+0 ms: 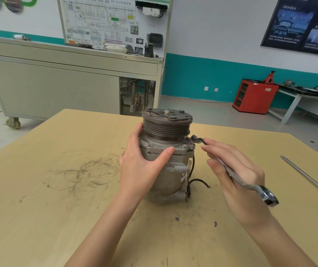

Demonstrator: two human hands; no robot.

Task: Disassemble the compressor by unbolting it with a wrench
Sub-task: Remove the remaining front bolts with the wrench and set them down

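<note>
While the compressor (166, 160) stands upright near the middle of the surface (58, 189), pulley end up, I see my left hand (140, 166) gripping its body, fingers (138, 131) curled round the far side, thumb on the flange. My right hand (241, 182) holds the wrench (231, 174), fingers curled round its shaft, its far end just beside the flange. A screwdriver (308, 180) lies well apart.
</note>
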